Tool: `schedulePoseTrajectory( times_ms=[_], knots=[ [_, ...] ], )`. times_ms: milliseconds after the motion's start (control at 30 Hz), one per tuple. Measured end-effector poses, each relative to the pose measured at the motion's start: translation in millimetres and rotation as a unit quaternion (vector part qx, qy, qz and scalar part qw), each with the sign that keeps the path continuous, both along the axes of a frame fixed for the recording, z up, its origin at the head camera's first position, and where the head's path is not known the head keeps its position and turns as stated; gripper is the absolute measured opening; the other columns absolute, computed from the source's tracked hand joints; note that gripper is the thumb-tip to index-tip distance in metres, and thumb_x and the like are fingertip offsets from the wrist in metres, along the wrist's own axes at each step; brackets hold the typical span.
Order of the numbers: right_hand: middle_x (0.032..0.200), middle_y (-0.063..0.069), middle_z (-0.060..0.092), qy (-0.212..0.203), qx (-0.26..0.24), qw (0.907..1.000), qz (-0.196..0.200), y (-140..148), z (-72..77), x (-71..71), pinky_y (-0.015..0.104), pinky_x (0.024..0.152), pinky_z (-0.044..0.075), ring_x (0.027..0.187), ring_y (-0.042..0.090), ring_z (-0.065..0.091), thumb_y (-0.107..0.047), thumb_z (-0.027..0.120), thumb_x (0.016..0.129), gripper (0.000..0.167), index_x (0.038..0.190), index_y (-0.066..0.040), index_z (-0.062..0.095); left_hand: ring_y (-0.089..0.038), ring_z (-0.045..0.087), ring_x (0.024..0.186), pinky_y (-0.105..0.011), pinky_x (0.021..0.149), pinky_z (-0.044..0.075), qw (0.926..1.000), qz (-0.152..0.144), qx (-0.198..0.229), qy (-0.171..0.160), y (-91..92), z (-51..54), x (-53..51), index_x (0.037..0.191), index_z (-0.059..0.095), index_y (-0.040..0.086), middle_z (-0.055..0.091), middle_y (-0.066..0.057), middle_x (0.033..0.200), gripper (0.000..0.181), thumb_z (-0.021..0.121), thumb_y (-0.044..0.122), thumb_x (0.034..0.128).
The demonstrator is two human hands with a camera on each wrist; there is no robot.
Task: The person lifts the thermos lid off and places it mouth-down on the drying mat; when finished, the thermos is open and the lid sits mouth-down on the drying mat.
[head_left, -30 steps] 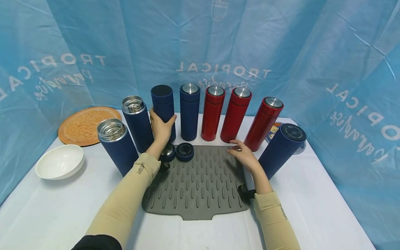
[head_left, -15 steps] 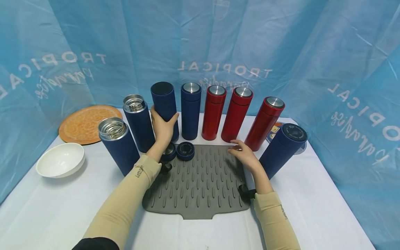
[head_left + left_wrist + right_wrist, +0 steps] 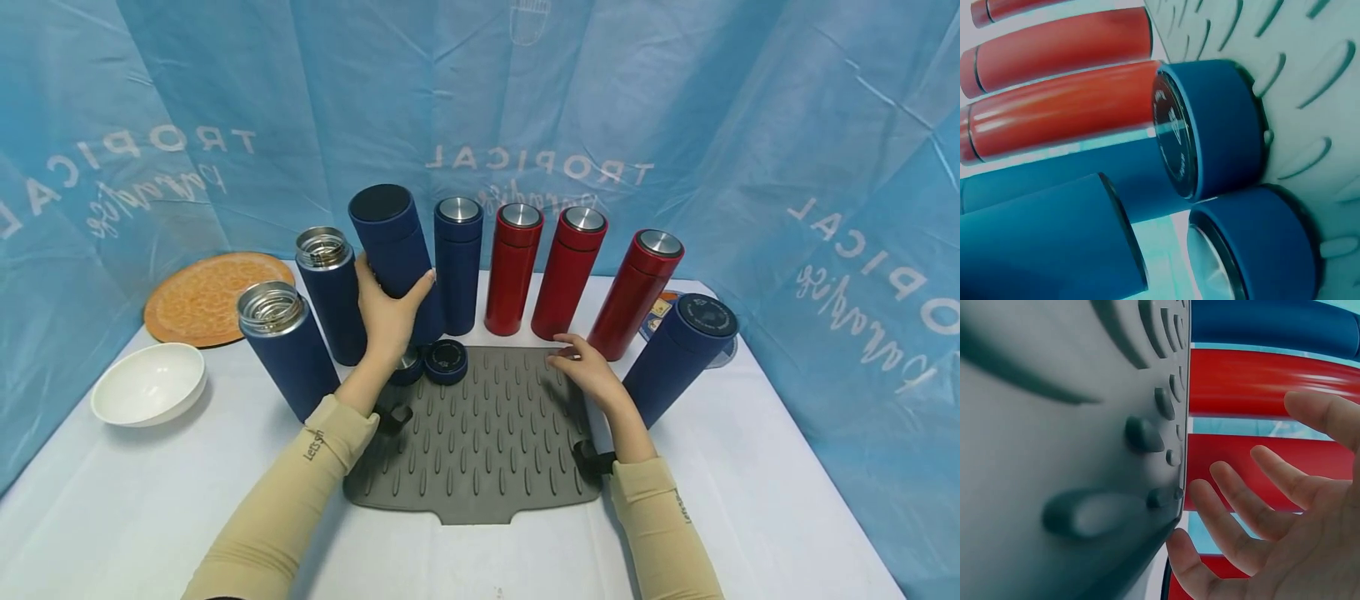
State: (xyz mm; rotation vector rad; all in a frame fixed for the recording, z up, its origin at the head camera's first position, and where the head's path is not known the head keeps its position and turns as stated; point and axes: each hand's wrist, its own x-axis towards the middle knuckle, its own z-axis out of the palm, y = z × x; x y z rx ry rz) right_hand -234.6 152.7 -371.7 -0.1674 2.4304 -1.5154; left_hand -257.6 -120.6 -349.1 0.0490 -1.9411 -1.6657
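My left hand [image 3: 386, 317] grips a navy thermos bottle [image 3: 390, 233] with a black top, tilted with its top toward the left. In the left wrist view the lower end of this bottle [image 3: 1041, 237] hangs beside two loose navy lids, a black-topped lid [image 3: 1222, 128] and a steel-topped lid [image 3: 1260, 244], on the grey ribbed mat [image 3: 480, 433]. Over the mat's back right corner, my right hand [image 3: 588, 371] holds nothing, its fingers spread and slightly bent in the right wrist view. Red thermos bottles [image 3: 1260, 381] stand beyond those fingers.
Left stand two lidless navy bottles [image 3: 303, 358], a white bowl [image 3: 148, 385] and an orange round board [image 3: 213, 300]. Behind the mat are a steel-topped navy bottle [image 3: 457, 267] and several red bottles [image 3: 513, 271]. Another navy bottle [image 3: 678, 358] stands right of my right hand.
The navy bottle in my left hand has risen a little, and its top has tipped to the left. My right hand has stayed in place.
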Motion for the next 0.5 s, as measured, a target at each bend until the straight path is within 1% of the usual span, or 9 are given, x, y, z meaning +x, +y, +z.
schedulePoseTrajectory(
  times_ms=[133, 233, 300, 333, 433, 467, 500],
  knots=[
    [0.127, 0.028, 0.045, 0.004, 0.004, 1.0000, 0.003, 0, 0.8, -0.7, 0.054, 0.098, 0.035, 0.117, 0.040, 0.043, -0.012, 0.052, 0.092, 0.051, 0.137, 0.004, 0.035, -0.023, 0.043, 0.122, -0.044, 0.100, 0.034, 0.9997, -0.017, -0.014, 0.008, 1.5, 0.9, 5.9, 0.141, 0.026, 0.010, 0.042, -0.010, 0.135, 0.081, 0.073, 0.030, 0.0781],
    [0.126, 0.028, 0.045, 0.007, 0.007, 1.0000, 0.002, 0, 0.7, -0.4, 0.054, 0.097, 0.036, 0.117, 0.040, 0.043, -0.012, 0.052, 0.092, 0.051, 0.137, 0.004, 0.035, -0.024, 0.044, 0.121, -0.045, 0.100, 0.035, 0.9993, -0.034, -0.014, 0.011, 3.0, 1.9, 10.6, 0.141, 0.028, 0.011, 0.044, -0.011, 0.134, 0.080, 0.074, 0.026, 0.0775],
    [0.126, 0.029, 0.045, 0.005, 0.003, 1.0000, 0.002, 0, -0.3, -0.7, 0.054, 0.097, 0.036, 0.116, 0.040, 0.043, -0.011, 0.052, 0.092, 0.050, 0.137, 0.004, 0.036, -0.027, 0.044, 0.121, -0.047, 0.099, 0.035, 0.9988, -0.046, -0.014, 0.007, 6.5, 11.2, 21.1, 0.140, 0.028, 0.007, 0.043, -0.014, 0.134, 0.078, 0.073, 0.020, 0.0781],
    [0.126, 0.027, 0.046, 0.006, 0.004, 1.0000, 0.001, 2, -4.7, -3.3, 0.054, 0.097, 0.037, 0.116, 0.039, 0.044, -0.013, 0.053, 0.091, 0.050, 0.137, 0.003, 0.036, -0.029, 0.044, 0.121, -0.047, 0.099, 0.035, 0.9985, -0.052, -0.015, 0.006, 8.2, 15.4, 26.5, 0.141, 0.028, 0.006, 0.043, -0.016, 0.134, 0.077, 0.072, 0.017, 0.0782],
    [0.126, 0.025, 0.047, 0.011, 0.004, 0.9999, -0.001, 8, -18.2, -11.5, 0.053, 0.096, 0.038, 0.116, 0.037, 0.044, -0.016, 0.054, 0.091, 0.051, 0.137, 0.000, 0.038, -0.029, 0.045, 0.119, -0.048, 0.098, 0.035, 0.9974, -0.067, -0.028, 0.000, 9.4, 15.3, 30.3, 0.140, 0.030, 0.007, 0.044, -0.015, 0.133, 0.077, 0.073, 0.017, 0.0774],
    [0.126, 0.025, 0.047, 0.013, 0.004, 0.9999, -0.003, 10, -21.8, -13.8, 0.053, 0.096, 0.038, 0.116, 0.037, 0.044, -0.017, 0.055, 0.091, 0.052, 0.137, -0.001, 0.038, -0.029, 0.045, 0.118, -0.048, 0.097, 0.036, 0.9969, -0.068, -0.039, -0.002, 9.9, 14.3, 31.5, 0.140, 0.031, 0.008, 0.045, -0.014, 0.132, 0.077, 0.073, 0.019, 0.0770],
    [0.127, 0.024, 0.047, 0.017, 0.005, 0.9998, -0.004, 11, -25.2, -15.9, 0.052, 0.095, 0.039, 0.117, 0.037, 0.045, -0.019, 0.055, 0.091, 0.052, 0.137, -0.003, 0.038, -0.027, 0.046, 0.117, -0.047, 0.096, 0.036, 0.9963, -0.070, -0.050, -0.002, 9.1, 10.1, 29.9, 0.140, 0.033, 0.011, 0.045, -0.012, 0.132, 0.077, 0.075, 0.023, 0.0761]
  ],
)
